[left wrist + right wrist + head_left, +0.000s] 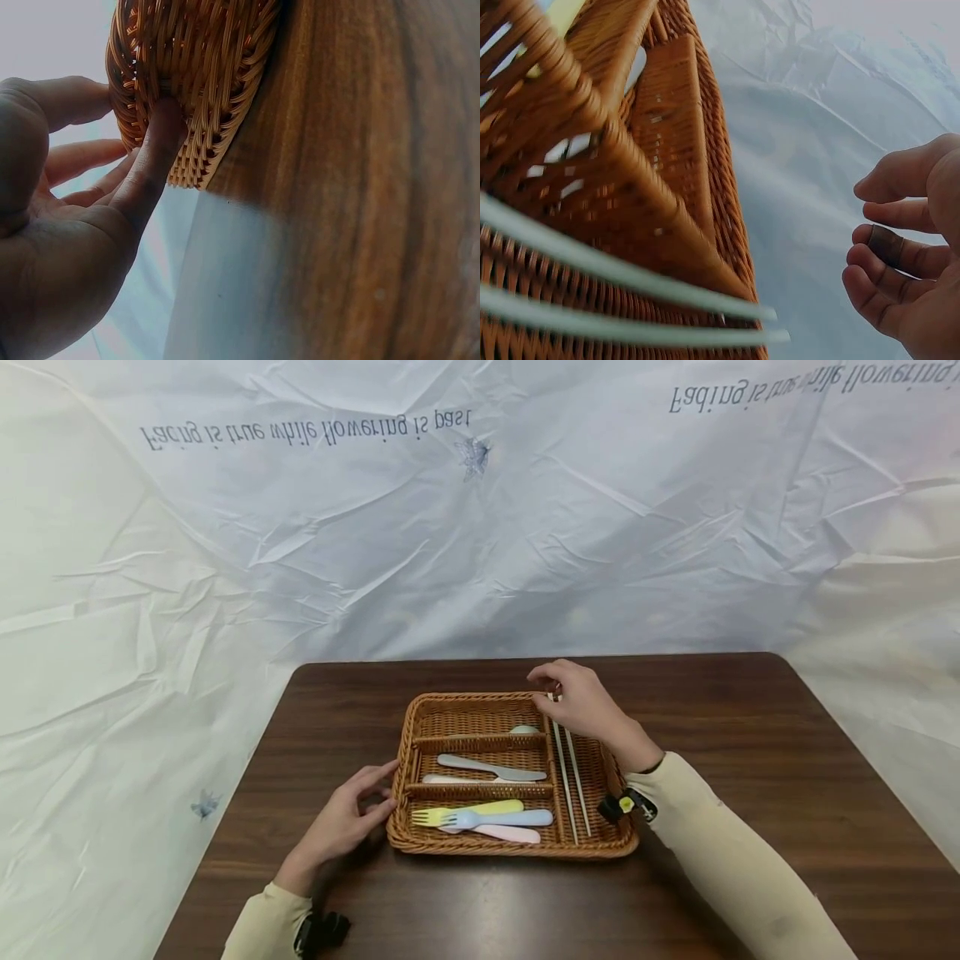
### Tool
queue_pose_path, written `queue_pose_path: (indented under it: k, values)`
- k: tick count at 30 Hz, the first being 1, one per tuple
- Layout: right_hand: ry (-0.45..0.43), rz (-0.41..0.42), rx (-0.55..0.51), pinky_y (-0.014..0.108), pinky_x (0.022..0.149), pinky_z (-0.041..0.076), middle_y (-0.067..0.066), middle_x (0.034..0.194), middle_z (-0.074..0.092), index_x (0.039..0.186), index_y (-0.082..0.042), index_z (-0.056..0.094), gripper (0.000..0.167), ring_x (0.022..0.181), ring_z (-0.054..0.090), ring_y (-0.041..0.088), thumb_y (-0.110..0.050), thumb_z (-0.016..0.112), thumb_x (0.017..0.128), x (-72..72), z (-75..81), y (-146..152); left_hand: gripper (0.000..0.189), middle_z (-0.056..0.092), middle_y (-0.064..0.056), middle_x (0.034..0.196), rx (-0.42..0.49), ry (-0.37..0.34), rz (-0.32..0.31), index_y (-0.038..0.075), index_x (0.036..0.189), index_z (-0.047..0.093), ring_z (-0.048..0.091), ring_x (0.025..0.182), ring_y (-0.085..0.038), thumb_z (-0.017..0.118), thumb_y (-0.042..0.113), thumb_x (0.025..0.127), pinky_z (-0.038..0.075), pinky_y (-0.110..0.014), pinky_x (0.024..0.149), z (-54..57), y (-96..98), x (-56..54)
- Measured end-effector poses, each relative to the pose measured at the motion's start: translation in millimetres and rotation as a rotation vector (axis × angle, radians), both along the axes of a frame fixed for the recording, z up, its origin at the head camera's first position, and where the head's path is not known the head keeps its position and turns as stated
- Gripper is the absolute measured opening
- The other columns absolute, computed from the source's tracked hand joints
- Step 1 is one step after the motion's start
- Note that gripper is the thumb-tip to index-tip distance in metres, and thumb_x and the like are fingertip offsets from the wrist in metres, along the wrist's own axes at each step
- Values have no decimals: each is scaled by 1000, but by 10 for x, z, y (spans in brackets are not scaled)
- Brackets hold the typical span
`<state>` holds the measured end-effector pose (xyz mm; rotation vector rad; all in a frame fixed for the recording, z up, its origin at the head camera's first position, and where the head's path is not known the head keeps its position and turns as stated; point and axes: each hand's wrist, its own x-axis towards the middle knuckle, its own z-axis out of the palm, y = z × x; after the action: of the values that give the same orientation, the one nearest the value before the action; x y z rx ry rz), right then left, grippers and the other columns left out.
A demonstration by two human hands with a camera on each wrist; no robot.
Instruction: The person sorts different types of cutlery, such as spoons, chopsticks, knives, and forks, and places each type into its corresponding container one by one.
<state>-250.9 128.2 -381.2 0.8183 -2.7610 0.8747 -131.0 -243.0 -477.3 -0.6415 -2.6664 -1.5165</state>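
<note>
A wicker cutlery basket (480, 853) with several compartments rests on the table. At its left side, my left hand (347, 817) touches the woven wall with its thumb and fingertips. In the left wrist view the thumb (150, 169) lies against the weave. My right hand (581, 700) hovers over the back right corner, its fingers loosely bent and holding nothing. Two pale chopsticks (567, 777) lie lengthwise in the right compartment. Their ends poke past the rim in the right wrist view, apart from the right hand (915, 247).
The front compartment has a yellow fork (502, 807), a blue fork (517, 817) and a pink-handled piece (510, 833). Knives (487, 767) lie in the middle one; a pale rounded utensil (523, 729) shows in the back. A white sheet (480, 568) hangs behind the dark wooden table (712, 760).
</note>
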Motion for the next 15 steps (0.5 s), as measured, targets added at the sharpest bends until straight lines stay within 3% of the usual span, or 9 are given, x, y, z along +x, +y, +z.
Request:
queue_pose_path:
  k: [9, 15]
  values:
    - [49, -87, -6, 40, 71, 49, 13, 107, 63, 121, -8, 65, 30, 84, 60, 21, -18, 65, 93, 152, -49, 415, 55, 56, -15, 124, 1, 10, -10, 4, 145, 46, 64, 97, -21, 65, 6, 94, 53, -25, 64, 17, -2, 7]
    - [10, -150, 15, 40, 72, 47, 12, 104, 62, 124, -8, 62, 33, 84, 57, 22, -20, 64, 94, 264, -151, 699, 55, 57, -13, 123, -8, 7, 2, 7, 145, 46, 64, 97, -19, 66, 7, 93, 53, -26, 65, 16, 6, 7]
